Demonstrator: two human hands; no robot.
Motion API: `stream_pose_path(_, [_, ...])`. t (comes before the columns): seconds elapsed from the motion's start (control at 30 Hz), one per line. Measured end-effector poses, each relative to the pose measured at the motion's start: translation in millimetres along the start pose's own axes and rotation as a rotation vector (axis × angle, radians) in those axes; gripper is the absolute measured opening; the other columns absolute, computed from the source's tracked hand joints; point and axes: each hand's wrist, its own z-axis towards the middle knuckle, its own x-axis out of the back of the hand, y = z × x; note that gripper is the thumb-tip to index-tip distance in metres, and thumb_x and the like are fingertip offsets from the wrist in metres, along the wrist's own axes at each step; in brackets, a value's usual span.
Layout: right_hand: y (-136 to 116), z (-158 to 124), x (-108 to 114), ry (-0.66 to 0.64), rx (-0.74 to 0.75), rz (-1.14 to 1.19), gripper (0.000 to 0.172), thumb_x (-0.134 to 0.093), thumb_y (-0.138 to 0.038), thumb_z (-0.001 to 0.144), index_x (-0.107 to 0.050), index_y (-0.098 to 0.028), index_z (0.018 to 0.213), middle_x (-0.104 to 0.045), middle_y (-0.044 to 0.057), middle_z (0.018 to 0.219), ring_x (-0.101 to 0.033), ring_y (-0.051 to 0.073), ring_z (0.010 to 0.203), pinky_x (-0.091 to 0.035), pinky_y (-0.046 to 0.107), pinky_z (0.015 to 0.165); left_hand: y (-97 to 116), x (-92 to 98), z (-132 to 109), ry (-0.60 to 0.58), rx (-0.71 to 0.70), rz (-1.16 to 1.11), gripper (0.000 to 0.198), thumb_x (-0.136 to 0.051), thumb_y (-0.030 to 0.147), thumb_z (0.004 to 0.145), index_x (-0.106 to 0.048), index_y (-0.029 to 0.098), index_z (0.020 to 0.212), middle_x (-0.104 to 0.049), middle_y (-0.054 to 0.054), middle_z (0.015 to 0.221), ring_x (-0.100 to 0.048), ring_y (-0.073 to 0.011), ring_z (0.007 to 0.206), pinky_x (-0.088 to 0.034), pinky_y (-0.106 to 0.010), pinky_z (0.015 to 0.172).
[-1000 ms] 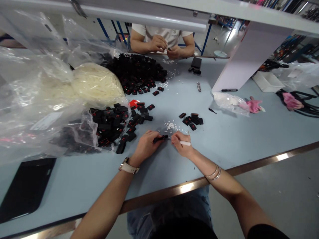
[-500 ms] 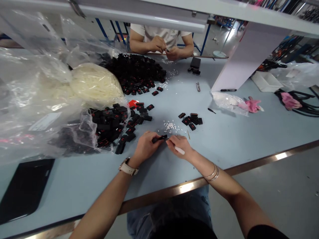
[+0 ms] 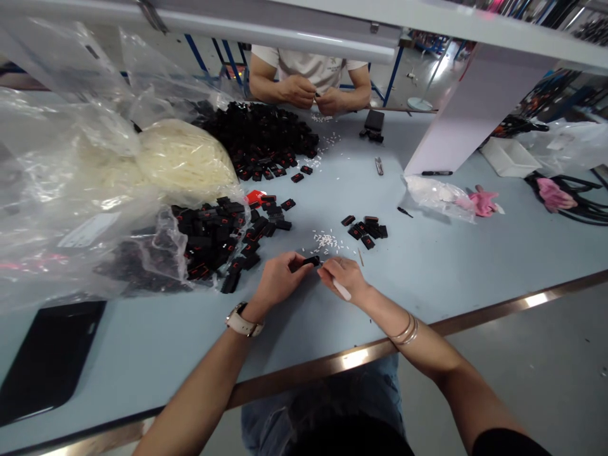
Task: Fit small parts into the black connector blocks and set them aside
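Observation:
My left hand (image 3: 280, 277) is closed around a small black plastic part (image 3: 311, 260), whose end pokes out beyond the thumb and fingertips. In my right hand (image 3: 346, 276) is a slim tool with a white handle (image 3: 342, 290). Its working end meets the black part between my hands, but the tip is too small to make out. Just beyond my fingers lies a scatter of tiny white pieces (image 3: 326, 240). A small cluster of black parts with red marks (image 3: 368, 231) rests to the right of them.
Plastic bags (image 3: 85, 190) and heaped black parts (image 3: 266, 136) crowd the left side. A black tray-like slab (image 3: 50, 361) lies at front left. Opposite, a co-worker's hands (image 3: 316, 95) handle something small. A white upright panel (image 3: 468, 107) stands at right.
My left thumb and fingers have shifted over the black part, so less of it shows. The right hand with the white-handled tool has barely moved.

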Motion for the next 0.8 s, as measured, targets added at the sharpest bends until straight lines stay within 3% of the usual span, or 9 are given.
stream_pose_path(0.1, [0.8,2.7,2.2,0.02,-0.029,-0.003,0.034,-0.035,-0.028,0.096,-0.048,-0.021,0.065,-0.055,0.001,0.055,-0.049,0.012,0.05,-0.038,0.025,0.05,0.4,-1.2,-0.4,0.023,-0.087,0.049,0.015,-0.06,0.034,0.077,-0.064,0.019,0.076,-0.067,-0.002,0.07,-0.059,-0.0172,0.063,-0.044,-0.027,0.054])
stream_pose_path(0.23, [-0.6,4.6,5.3,0.009,-0.042,0.032,0.032,-0.035,-0.027,0.096,-0.048,-0.021,0.066,-0.054,0.0,0.055,-0.049,0.011,0.05,-0.037,0.025,0.05,-1.3,-5.1,0.0,0.076,-0.301,0.035,0.008,-0.058,0.024,0.078,-0.064,0.019,0.079,-0.07,-0.007,0.088,-0.062,-0.0224,0.087,-0.051,-0.035,0.076])
stream_pose_path(0.33, [-1.8,4.1,6.9,0.026,-0.031,0.038,0.033,-0.034,-0.028,0.096,-0.047,-0.021,0.067,-0.054,0.0,0.055,-0.048,0.011,0.049,-0.037,0.024,0.05,-4.8,-8.2,0.2,0.086,-0.4,0.016,0.008,-0.056,0.022,0.08,-0.063,0.019,0.08,-0.071,-0.008,0.095,-0.062,-0.0228,0.091,-0.051,-0.038,0.082])
stream_pose_path(0.63, [1.1,-4.2,8.3,0.145,-0.158,0.137,0.036,-0.033,-0.032,0.094,-0.042,-0.023,0.061,-0.046,-0.002,0.046,-0.041,0.011,0.041,-0.035,0.026,0.046,-9.5,-7.2,2.0,0.079,-0.379,0.043,0.007,-0.056,0.023,0.083,-0.062,0.02,0.084,-0.07,-0.008,0.098,-0.062,-0.0238,0.093,-0.052,-0.04,0.082])
stream_pose_path(0.8, [1.5,-5.6,7.1,0.097,-0.248,0.209,0.038,-0.031,-0.037,0.095,-0.043,-0.023,0.062,-0.047,-0.002,0.047,-0.043,0.011,0.041,-0.035,0.026,0.046,-13.3,-8.6,3.4,0.071,-0.357,0.055,0.009,-0.054,0.024,0.083,-0.062,0.02,0.085,-0.069,-0.007,0.088,-0.062,-0.0226,0.086,-0.051,-0.038,0.078])
